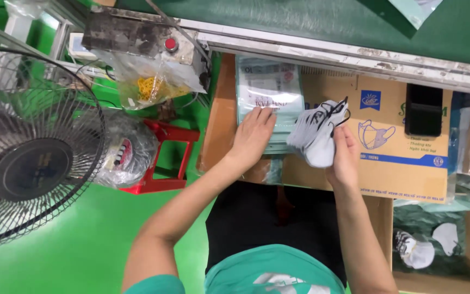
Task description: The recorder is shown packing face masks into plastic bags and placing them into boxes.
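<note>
Pressing left hand (252, 133) on pale-green packet stack (269, 92), right hand (344, 158) gripping grey masks (316, 136).

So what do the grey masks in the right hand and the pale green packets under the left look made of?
The stack of grey face masks with black ear loops looks like soft, matte non-woven fabric, bending in the right hand. The pale green flat packets look like glossy plastic film, showing sheen beside the left hand.

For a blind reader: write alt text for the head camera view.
Seen from above, a person's right hand holds a bunch of grey face masks while the left hand rests on a stack of packets on a cardboard box. A fan stands at left.
</note>
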